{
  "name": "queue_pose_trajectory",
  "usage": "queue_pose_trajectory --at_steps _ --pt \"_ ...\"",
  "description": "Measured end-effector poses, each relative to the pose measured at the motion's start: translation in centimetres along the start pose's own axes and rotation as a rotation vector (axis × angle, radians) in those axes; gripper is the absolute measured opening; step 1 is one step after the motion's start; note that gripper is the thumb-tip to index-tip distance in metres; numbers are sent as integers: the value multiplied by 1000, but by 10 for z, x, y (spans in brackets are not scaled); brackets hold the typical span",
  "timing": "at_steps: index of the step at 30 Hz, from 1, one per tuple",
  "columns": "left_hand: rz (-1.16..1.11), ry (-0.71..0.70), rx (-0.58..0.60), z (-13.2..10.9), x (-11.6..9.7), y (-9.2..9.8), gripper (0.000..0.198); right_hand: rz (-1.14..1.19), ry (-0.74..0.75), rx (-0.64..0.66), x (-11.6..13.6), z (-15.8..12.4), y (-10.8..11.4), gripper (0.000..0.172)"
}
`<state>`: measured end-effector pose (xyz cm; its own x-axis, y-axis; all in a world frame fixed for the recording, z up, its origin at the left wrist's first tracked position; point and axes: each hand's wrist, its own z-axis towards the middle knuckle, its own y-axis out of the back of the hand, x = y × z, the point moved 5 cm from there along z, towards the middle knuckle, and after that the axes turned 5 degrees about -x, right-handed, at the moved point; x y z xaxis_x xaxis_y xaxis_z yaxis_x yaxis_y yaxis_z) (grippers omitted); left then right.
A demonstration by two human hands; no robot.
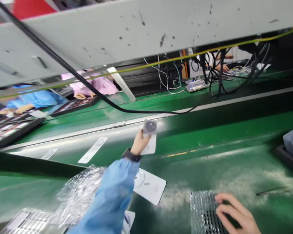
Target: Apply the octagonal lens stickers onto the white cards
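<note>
My left hand [141, 143] reaches out over the green conveyor, closed on a phone back cover [150, 147]. This flat piece is grey-white with a dark round camera ring near its top. Closer to me, another white back cover [151, 188] lies on the bench, partly under my blue sleeve. My right hand [236, 214] is at the lower right, its fingers bent and apart. The fingertips are over the right edge of a grey perforated sheet [201, 208] with a shiny, bubbly surface. Whether they press on it, I cannot tell.
Crumpled clear plastic [81, 191] lies left of my sleeve, above a slotted tray [26, 222]. More back covers [94, 150] rest along the metal strip. A black cable [112, 105] hangs across the view under a grey beam [141, 32]. Co-workers' hands [84, 96] show across the line.
</note>
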<state>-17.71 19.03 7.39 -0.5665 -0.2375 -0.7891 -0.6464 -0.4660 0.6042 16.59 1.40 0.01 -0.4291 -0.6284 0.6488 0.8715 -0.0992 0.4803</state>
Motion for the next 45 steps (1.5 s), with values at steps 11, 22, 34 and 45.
queue_pose_trajectory --at_steps 11,22,34,45 --pt "-373 243 534 -290 -28 -35 31 114 -8 -134 53 36 21 11" --pt "-421 229 430 -302 -40 -32 24 85 114 -63 58 28 26 15" --pt "-463 192 283 -297 -39 -26 22 -338 344 -1 77 17 25 26" --pt "-565 360 401 -292 -22 -40 37 225 67 -21 67 20 27 33"
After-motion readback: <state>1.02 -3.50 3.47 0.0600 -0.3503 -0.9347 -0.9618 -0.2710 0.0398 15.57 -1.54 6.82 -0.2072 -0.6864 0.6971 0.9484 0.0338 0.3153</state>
